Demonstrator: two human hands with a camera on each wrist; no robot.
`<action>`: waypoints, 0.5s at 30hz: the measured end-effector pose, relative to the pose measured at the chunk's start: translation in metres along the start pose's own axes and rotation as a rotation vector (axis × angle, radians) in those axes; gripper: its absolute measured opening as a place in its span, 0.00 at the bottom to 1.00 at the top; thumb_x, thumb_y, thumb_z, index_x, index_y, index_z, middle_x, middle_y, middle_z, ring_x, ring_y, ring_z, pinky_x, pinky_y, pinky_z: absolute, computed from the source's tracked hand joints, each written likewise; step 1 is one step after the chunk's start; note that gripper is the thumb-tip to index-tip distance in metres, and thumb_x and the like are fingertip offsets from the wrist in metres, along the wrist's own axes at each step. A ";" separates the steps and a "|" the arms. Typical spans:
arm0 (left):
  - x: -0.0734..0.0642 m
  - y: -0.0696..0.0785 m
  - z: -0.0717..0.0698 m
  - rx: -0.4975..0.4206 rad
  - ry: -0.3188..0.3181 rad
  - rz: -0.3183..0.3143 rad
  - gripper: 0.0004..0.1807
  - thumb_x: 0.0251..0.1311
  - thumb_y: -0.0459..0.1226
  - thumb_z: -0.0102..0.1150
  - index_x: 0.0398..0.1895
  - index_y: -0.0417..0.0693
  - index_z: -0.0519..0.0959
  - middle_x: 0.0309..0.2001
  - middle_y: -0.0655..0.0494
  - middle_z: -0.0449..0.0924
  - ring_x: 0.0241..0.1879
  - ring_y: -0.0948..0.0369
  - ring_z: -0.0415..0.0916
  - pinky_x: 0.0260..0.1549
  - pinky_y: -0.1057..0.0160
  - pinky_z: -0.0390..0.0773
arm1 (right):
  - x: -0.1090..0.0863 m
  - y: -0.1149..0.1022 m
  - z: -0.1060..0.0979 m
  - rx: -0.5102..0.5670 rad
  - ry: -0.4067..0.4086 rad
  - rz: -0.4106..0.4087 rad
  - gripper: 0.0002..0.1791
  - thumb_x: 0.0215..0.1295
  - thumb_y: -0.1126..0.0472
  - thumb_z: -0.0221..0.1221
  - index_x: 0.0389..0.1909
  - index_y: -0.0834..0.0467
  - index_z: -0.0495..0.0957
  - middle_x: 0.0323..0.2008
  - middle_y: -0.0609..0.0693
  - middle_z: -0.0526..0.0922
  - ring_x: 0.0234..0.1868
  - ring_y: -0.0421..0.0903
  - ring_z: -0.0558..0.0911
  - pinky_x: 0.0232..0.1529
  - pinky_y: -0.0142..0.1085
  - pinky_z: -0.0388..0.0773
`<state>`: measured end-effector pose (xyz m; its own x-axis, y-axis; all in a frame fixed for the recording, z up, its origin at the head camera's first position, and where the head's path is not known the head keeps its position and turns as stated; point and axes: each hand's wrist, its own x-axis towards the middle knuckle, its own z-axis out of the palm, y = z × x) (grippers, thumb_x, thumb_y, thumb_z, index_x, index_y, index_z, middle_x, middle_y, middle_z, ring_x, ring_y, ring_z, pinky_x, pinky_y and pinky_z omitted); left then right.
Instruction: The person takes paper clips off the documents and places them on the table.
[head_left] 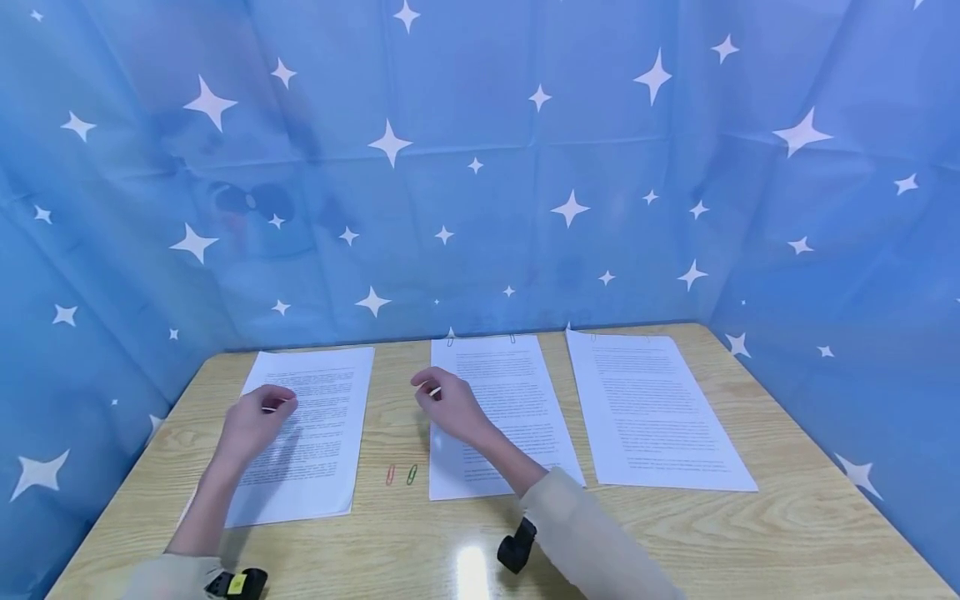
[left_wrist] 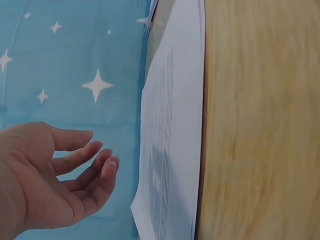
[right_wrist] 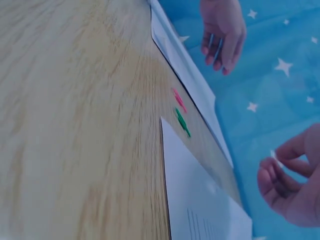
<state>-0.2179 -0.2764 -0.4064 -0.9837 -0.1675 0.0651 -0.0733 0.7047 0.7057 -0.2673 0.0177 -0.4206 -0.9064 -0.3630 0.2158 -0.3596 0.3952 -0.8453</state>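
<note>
My left hand (head_left: 258, 421) hovers over the left stack of printed sheets (head_left: 330, 467), its fingers loosely curved with a gap to the thumb. Nothing shows between those fingers in the left wrist view. Above the left edge of the middle printed sheets (head_left: 495, 400) is my right hand (head_left: 453, 404), its thumb and fingers loosely bent. A small pale patch shows at its fingertips in the right wrist view, against the starry cloth. On the wood between the two stacks lie a red paper clip (head_left: 390, 475) and a green paper clip (head_left: 412, 474), side by side.
Two paper clips sit on the top edge of the middle sheets, one at the left (head_left: 451, 341). The right printed sheets (head_left: 660, 417) also bear clips (head_left: 593, 337) along the top. A blue star-patterned cloth (head_left: 480, 208) hangs around the wooden table (head_left: 795, 500).
</note>
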 end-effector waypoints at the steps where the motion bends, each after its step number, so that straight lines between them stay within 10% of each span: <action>1: -0.001 0.003 0.003 -0.002 -0.003 0.006 0.17 0.72 0.36 0.52 0.55 0.29 0.76 0.50 0.31 0.77 0.49 0.41 0.75 0.46 0.47 0.76 | -0.002 0.001 -0.003 -0.004 0.005 0.004 0.12 0.71 0.69 0.55 0.51 0.63 0.80 0.38 0.52 0.83 0.34 0.43 0.80 0.34 0.32 0.77; 15: -0.011 0.032 0.028 -0.046 -0.094 0.091 0.14 0.71 0.35 0.56 0.52 0.33 0.79 0.45 0.40 0.82 0.46 0.46 0.78 0.43 0.52 0.77 | -0.020 0.025 -0.051 -0.081 0.067 -0.017 0.10 0.71 0.70 0.56 0.50 0.64 0.80 0.38 0.52 0.83 0.35 0.46 0.81 0.40 0.37 0.79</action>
<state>-0.2145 -0.2326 -0.4047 -0.9972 -0.0368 0.0654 0.0229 0.6811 0.7318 -0.2695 0.0780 -0.4216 -0.9120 -0.3136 0.2643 -0.3890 0.4573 -0.7997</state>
